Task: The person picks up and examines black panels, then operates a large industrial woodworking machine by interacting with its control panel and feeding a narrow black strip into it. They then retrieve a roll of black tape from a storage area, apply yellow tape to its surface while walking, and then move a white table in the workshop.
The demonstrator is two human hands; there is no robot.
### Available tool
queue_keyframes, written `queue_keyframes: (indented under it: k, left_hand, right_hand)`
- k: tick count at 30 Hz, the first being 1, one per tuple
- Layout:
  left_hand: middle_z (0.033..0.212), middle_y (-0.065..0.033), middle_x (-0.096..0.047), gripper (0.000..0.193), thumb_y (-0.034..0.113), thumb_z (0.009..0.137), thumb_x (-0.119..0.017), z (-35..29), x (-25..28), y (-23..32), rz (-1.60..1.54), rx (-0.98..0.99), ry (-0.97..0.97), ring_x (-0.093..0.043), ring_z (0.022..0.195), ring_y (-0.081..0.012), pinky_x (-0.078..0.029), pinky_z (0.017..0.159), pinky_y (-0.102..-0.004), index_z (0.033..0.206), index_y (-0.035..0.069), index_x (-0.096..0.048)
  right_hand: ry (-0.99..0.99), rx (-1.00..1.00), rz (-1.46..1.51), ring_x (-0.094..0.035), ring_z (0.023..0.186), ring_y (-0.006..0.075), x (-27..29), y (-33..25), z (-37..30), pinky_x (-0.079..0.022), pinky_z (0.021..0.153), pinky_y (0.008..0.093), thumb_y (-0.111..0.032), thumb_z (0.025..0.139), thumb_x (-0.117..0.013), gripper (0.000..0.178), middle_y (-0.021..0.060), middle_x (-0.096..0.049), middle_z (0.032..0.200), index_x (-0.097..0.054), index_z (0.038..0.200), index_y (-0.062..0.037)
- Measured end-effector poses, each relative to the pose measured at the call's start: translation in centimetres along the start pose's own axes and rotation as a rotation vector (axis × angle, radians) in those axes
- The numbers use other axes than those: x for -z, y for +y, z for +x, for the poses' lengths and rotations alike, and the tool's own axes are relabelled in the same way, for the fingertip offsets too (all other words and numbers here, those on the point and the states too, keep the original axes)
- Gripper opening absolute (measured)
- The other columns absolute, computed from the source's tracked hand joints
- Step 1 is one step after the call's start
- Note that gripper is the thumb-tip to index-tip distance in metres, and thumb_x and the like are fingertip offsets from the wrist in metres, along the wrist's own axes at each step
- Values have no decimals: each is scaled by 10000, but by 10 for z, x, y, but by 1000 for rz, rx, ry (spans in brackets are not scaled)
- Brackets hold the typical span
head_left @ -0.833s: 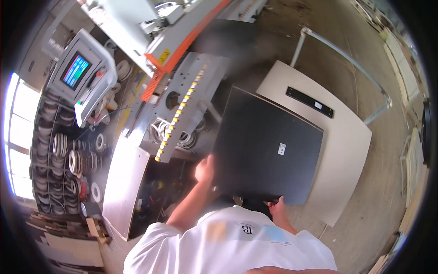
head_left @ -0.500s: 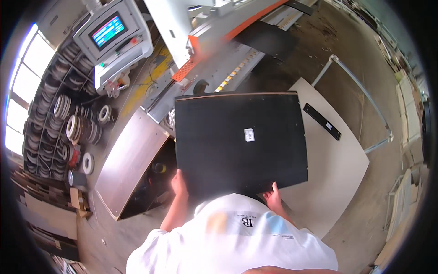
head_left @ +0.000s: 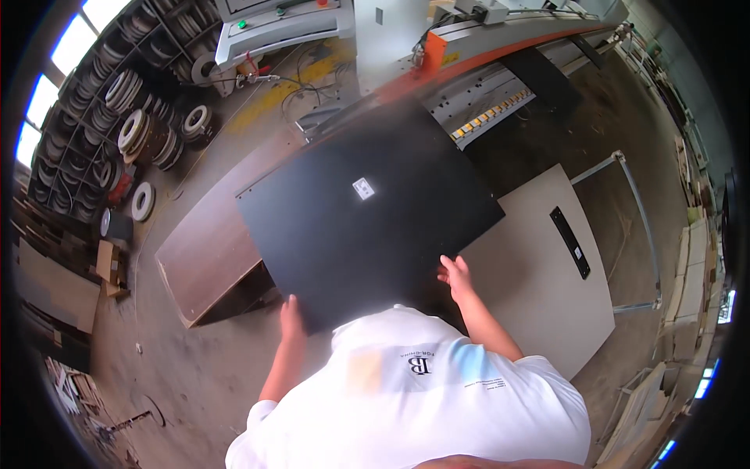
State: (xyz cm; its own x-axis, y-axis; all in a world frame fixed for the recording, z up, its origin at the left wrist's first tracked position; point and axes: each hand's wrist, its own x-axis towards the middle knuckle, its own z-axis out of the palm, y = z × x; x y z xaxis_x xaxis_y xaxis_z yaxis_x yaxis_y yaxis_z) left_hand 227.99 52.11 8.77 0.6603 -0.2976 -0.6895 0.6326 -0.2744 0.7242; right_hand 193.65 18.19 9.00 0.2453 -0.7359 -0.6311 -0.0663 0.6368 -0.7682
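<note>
A large black panel (head_left: 367, 242) with a small white label (head_left: 363, 189) lies across both my hands, its far edge against the machine's bed. My left hand (head_left: 291, 316) grips its near left corner, the thumb along the edge and the other fingers hidden. At the near right edge, my right hand (head_left: 455, 277) is closed round the panel, thumb on top. The panel sits turned, its far right corner close to the machine's orange-edged beam (head_left: 484, 56).
To the left stands a brown-topped bench (head_left: 211, 242). A pale board (head_left: 539, 273) with a narrow black strip (head_left: 570, 242) lies at the right, beside a metal frame (head_left: 644, 211). Edging rolls (head_left: 144, 137) fill a rack, and a control box (head_left: 285, 31) stands at the far left.
The panel has turned and shifted away and left, its far edge reaching the machine. Both hands keep hold of it; my right hand has moved farther forward. The view has turned too.
</note>
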Motion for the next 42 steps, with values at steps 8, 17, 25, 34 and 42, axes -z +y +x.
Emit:
queue_keyframes:
  k: [8,17,25,34,42]
  left_hand:
    - [1422,-120,-583,534,439,1049,-572,-10,-37,7,-186,23,-8,-595,1241,-292,-455,1097,-480,1422,62,-513]
    - [1368,-132,-620,519,408,1045,-595,-21,-54,22,-198,45,96,-600,1230,-292,-470,1081,-455,1377,11,-547]
    - [1340,-129,-637,469,378,1057,-585,-18,-72,21,-232,22,55,-617,1198,-289,-485,1060,-448,1334,0,-581]
    - [1321,-120,-649,448,381,1055,-589,-12,-135,19,-203,71,78,-621,1187,-278,-479,1064,-449,1293,1,-602]
    - [1286,-134,-644,448,385,1062,-572,-2,-221,22,-174,74,68,-599,1175,-276,-469,1061,-449,1282,-4,-588]
  right_hand:
    - [-100,139,-166,-590,1195,210,-38,-10,-7,-576,796,308,-329,970,-715,822,199,-448,1476,-269,1584,-12]
    - [-245,195,-168,-634,989,145,-36,-8,-18,-526,811,269,-349,985,-706,940,196,-630,1270,-144,1596,92]
    - [-304,252,-156,-561,838,78,-13,-15,1,-473,760,234,-301,1002,-693,864,52,-658,983,-197,1586,99]
    - [-211,322,-193,-615,901,92,19,-45,45,-490,820,239,-333,987,-709,841,87,-699,1033,-286,1546,131]
    - [-126,333,-162,-647,971,143,60,-85,94,-490,908,284,-376,973,-721,860,102,-692,1054,-301,1563,89]
